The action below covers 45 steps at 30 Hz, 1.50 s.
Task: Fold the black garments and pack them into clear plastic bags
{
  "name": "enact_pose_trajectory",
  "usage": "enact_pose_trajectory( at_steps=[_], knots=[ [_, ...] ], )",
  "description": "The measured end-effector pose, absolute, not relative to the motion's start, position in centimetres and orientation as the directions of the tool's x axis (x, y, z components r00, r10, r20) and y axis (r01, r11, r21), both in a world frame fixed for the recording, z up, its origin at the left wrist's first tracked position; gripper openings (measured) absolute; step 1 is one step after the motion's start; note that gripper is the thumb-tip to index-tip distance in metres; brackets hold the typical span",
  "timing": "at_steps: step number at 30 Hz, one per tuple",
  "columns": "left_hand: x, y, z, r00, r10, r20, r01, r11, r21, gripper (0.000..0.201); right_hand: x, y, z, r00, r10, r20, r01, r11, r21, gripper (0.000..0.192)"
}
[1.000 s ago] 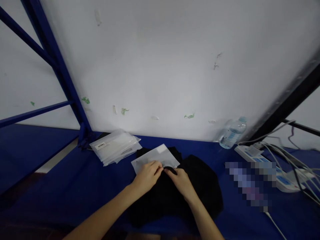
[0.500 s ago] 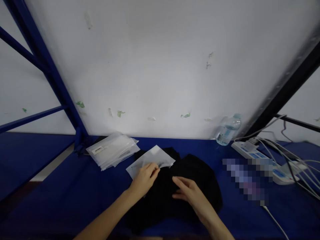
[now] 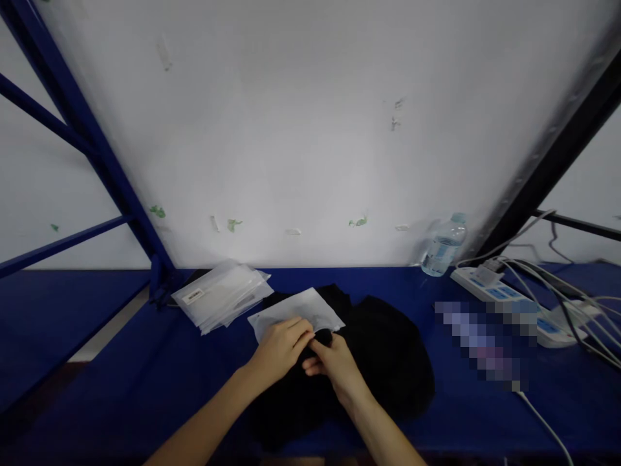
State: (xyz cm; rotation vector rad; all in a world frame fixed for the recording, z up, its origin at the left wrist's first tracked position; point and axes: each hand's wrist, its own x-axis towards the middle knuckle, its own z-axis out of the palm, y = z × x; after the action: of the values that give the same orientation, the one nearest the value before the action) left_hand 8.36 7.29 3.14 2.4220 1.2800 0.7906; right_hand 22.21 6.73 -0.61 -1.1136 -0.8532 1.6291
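Observation:
A translucent zip bag [image 3: 308, 305] lies tilted on top of a heap of black cloth [image 3: 392, 356], its near edge raised. My left hand [image 3: 281, 346] is closed on that near edge, thumb and fingers pinched together. Close beside it, my right hand [image 3: 334, 366] pinches a small black piece [image 3: 323, 336] at the bag's edge. Whether this piece is part of the cloth or a separate item, I cannot tell. The fingertips of both hands nearly meet, and the left hand's back hides part of the bag.
A stack of similar translucent bags [image 3: 223, 294] lies to the left on the blue table [image 3: 169, 369]. Toward the right stand a water bottle [image 3: 442, 249] and a white power strip [image 3: 495, 291] with tangled cables [image 3: 572, 304]. A blurred-out object [image 3: 478, 343] lies before it. A white wall rises behind.
My right hand has moved left to the bag's edge and closed on the small black piece there. My left hand keeps its hold on the bag.

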Motion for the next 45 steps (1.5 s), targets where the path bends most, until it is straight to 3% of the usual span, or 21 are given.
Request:
enact_pose_trajectory(
  at_steps=[6,9,11,14,17,20,22,24,29,38,45],
  knots=[
    [8.0,7.6,2.3,0.469,0.821,0.325,0.674,-0.570,0.470,0.024,21.2,7.4,-1.3,-0.119,0.987,-0.111,-0.476,-0.155,-0.866,0.034],
    [7.8,7.6,1.1,0.483,0.819,0.311,0.706,-0.574,0.416,0.023,22.8,6.5,-1.6,-0.178,0.979,-0.103,-0.498,-0.180,-0.848,0.035],
    [7.7,7.4,0.5,0.519,0.803,0.292,0.722,-0.595,0.353,0.023,24.8,6.1,-1.7,-0.184,0.974,-0.135,-0.374,-0.196,-0.906,0.040],
    [7.8,7.2,0.3,0.574,0.784,0.237,0.725,-0.621,0.296,0.028,28.3,6.7,-1.3,-0.052,0.997,-0.052,0.023,-0.051,-0.998,0.036],
    [8.7,7.4,0.9,0.577,0.789,0.210,0.739,-0.614,0.278,0.029,30.7,8.4,-0.6,0.021,0.973,0.231,0.374,0.206,-0.904,0.022],
    [10.4,8.2,1.6,0.560,0.796,0.232,0.755,-0.605,0.252,0.019,31.5,10.3,-0.2,-0.140,0.930,0.341,0.492,0.364,-0.791,0.024],
    [11.9,9.0,1.7,0.556,0.794,0.248,0.761,-0.606,0.233,0.008,31.5,11.0,-0.2,-0.263,0.903,0.339,0.522,0.429,-0.737,0.031],
    [13.5,9.9,1.3,0.554,0.791,0.259,0.768,-0.606,0.207,0.009,31.4,11.3,-0.6,-0.323,0.882,0.343,0.557,0.471,-0.684,0.036],
    [15.5,11.6,0.2,0.537,0.800,0.268,0.785,-0.590,0.188,0.014,31.4,11.2,-1.8,-0.296,0.878,0.375,0.641,0.474,-0.604,0.036],
    [14.1,11.2,0.4,0.565,0.778,0.275,0.752,-0.623,0.218,0.013,31.3,10.9,-2.2,-0.265,0.882,0.390,0.643,0.463,-0.610,0.023],
    [13.4,11.3,1.2,0.588,0.772,0.243,0.703,-0.636,0.318,0.012,31.4,10.6,-2.1,-0.248,0.871,0.424,0.624,0.478,-0.618,0.020]
  ],
)
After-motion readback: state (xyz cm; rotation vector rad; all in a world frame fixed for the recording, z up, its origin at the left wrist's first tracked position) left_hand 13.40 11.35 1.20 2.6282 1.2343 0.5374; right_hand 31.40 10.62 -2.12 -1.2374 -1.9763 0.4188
